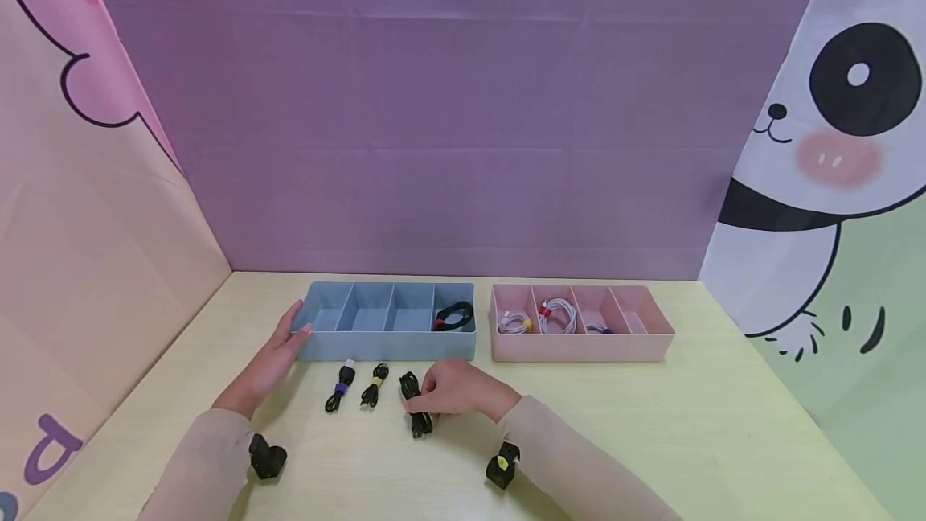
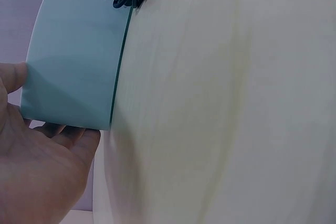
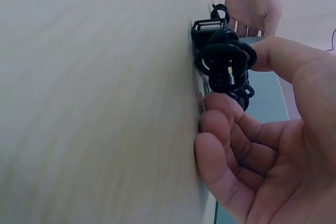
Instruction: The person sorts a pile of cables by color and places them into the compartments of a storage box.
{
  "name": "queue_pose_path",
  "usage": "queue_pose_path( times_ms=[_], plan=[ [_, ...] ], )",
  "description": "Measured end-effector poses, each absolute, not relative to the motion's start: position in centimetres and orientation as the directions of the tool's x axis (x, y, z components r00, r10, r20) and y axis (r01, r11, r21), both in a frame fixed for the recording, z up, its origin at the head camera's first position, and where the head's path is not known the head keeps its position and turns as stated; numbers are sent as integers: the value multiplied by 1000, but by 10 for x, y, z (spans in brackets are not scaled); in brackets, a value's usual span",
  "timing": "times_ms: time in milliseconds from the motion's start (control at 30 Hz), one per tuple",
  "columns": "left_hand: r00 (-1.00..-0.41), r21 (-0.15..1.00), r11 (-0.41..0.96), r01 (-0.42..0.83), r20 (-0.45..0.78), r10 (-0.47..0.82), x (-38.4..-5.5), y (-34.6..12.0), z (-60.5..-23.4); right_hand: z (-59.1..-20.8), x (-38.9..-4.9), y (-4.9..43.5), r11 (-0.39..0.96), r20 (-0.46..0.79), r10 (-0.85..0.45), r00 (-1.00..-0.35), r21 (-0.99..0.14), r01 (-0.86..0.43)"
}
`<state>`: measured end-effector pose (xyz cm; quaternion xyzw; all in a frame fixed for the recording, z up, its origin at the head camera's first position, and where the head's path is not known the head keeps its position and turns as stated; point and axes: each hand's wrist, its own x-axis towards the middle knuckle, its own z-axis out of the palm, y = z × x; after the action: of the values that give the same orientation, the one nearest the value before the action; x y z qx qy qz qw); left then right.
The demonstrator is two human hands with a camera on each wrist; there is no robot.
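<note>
My left hand grips the left end of a blue divided box, with the thumb at its upper edge; the left wrist view shows the fingers against the end wall. In front of the box, my right hand pinches a bundled black charging cable at the table surface. Seen from the right wrist, the coiled cable lies between thumb and fingertips. To its left lie two more bundled black cables, one with a purple tie and one with a yellow tie.
A coiled black cable sits in the blue box's rightmost compartment. Right of that box stands a pink divided box, holding white cables in its three left compartments. A purple backdrop rises behind the table.
</note>
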<state>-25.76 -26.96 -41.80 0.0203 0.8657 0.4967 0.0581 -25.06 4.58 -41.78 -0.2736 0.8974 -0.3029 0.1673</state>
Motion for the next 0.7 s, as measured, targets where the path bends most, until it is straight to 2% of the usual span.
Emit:
queue_pose_path(
  times_ms=[700],
  plan=[
    [-993, 869, 495, -15, -71, 94, -257, -269, -419, -415, -253, 45, 631, -106, -592, -799, -677, -378]
  ],
)
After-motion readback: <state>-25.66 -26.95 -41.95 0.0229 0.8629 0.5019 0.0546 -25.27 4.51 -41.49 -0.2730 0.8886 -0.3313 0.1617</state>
